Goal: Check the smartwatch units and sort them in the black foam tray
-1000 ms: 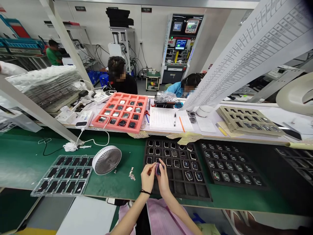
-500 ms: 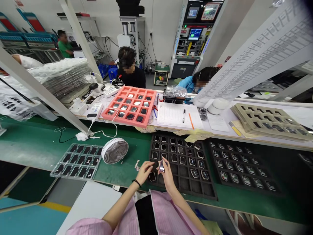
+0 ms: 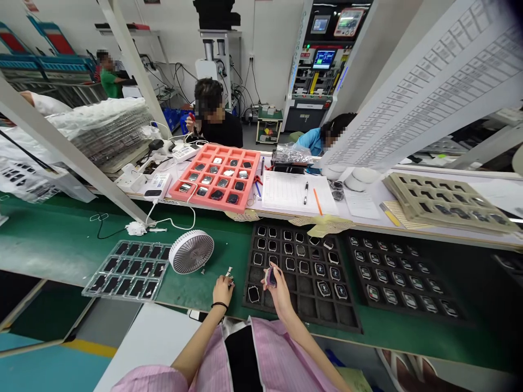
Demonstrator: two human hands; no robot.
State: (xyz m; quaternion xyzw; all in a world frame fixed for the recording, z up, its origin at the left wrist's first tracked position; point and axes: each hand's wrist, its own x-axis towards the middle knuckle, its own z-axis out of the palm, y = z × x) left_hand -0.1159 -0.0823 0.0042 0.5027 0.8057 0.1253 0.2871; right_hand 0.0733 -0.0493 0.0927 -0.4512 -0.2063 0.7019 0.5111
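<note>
My right hand (image 3: 280,291) is closed on a watch body (image 3: 270,276), held up over the black foam tray (image 3: 304,313). Its small face looks dark with a purplish sheen. On the green bench left of that tray, my left hand (image 3: 223,291) is lowered beside a few small pale scraps (image 3: 229,271). Its fingers are bent together at the scraps; whatever is between them is too small to name. In the tray's near left pocket lies a square watch (image 3: 254,294), and several more watches fill the farther rows.
A white round fan (image 3: 191,251) stands beside a clear tray of black parts (image 3: 126,270). Another dark tray of watches (image 3: 402,277) lies at right. On the raised shelf are a pink tray (image 3: 216,177), paper sheets (image 3: 286,193) and stacked beige trays (image 3: 449,201). Two people sit beyond.
My left hand has moved left and down, away from the watch body to the pale scraps. My right hand stays nearly in place, with the watch body turned slightly.
</note>
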